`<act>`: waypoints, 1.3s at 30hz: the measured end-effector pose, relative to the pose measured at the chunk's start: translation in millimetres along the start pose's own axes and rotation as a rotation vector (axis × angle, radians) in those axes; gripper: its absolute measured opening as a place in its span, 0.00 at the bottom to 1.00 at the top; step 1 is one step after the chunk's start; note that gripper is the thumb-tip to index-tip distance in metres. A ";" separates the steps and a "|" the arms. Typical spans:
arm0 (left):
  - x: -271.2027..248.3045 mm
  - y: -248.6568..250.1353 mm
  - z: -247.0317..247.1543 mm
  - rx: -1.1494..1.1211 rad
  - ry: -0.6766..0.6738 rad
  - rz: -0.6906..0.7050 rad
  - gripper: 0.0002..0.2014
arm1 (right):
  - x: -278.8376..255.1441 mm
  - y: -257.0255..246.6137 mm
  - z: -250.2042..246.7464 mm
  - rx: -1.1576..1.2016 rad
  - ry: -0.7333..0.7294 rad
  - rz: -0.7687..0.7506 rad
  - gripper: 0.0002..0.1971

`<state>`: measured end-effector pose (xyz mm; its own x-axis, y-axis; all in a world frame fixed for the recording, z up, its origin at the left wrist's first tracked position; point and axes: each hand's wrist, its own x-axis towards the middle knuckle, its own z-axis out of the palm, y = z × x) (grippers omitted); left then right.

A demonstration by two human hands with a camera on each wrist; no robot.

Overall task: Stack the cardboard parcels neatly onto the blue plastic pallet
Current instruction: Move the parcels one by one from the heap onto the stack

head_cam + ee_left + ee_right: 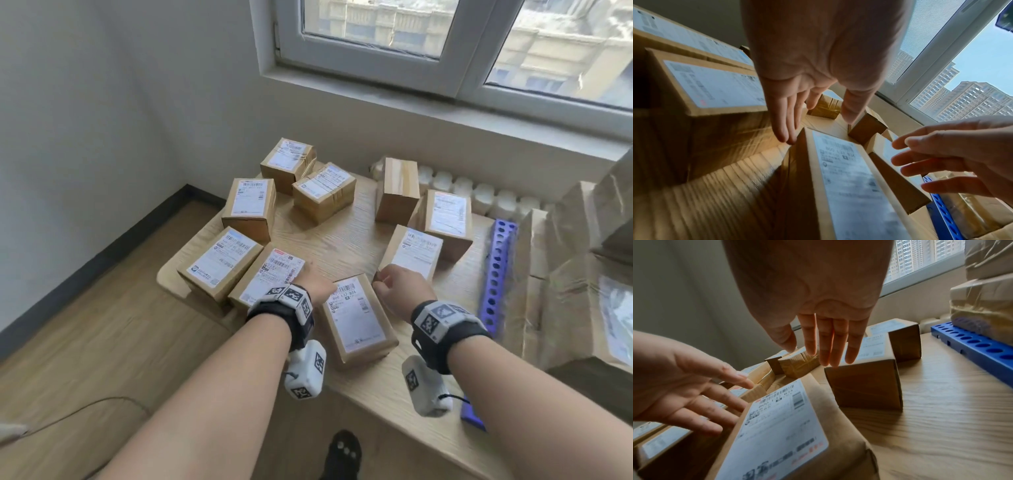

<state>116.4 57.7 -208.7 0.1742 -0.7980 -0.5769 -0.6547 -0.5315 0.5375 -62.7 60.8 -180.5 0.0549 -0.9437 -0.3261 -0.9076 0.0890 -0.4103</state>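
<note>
Several cardboard parcels with white labels lie spread over a light wooden table (pixel 335 240). The nearest parcel (pixel 358 318) (pixel 849 178) (pixel 781 423) lies flat near the front edge. My left hand (pixel 318 282) (pixel 797 123) (pixel 701 395) is open, its straight fingers at the parcel's far left corner. My right hand (pixel 394 284) (pixel 824 345) (pixel 937 159) is open too, beside the far right corner. Neither hand holds anything; whether they touch the parcel I cannot tell. The blue plastic pallet (pixel 497 270) (pixel 978 345) lies along the table's right side.
Large film-wrapped cartons (pixel 582 274) (pixel 982 305) stand on the pallet at the right. Another parcel (pixel 414 253) (pixel 863 382) sits just beyond my right hand, and two (pixel 219 263) lie left of my left hand. A window and radiator are behind.
</note>
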 end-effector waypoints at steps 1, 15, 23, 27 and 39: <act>5.6 0.4 2.7 -0.004 -0.018 -0.017 0.44 | 7.1 1.1 4.1 0.013 -0.020 0.016 0.11; 42.5 -10.8 19.5 -0.032 -0.179 -0.119 0.40 | 39.8 14.0 41.5 0.092 -0.283 0.127 0.18; 34.2 -19.5 5.7 -0.282 -0.235 -0.146 0.17 | 25.4 6.0 38.2 0.268 -0.203 0.212 0.15; 22.0 -21.4 -2.6 -0.365 -0.267 -0.084 0.25 | 7.8 1.9 32.9 0.346 -0.127 0.226 0.12; -14.8 0.8 -15.8 -0.418 -0.231 0.188 0.64 | -59.1 -6.7 -7.4 0.504 0.140 0.229 0.14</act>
<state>124.9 64.6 -190.0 -0.1165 -0.8322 -0.5420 -0.3011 -0.4904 0.8178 -62.9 113.6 -152.2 -0.2067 -0.9125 -0.3531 -0.5775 0.4051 -0.7088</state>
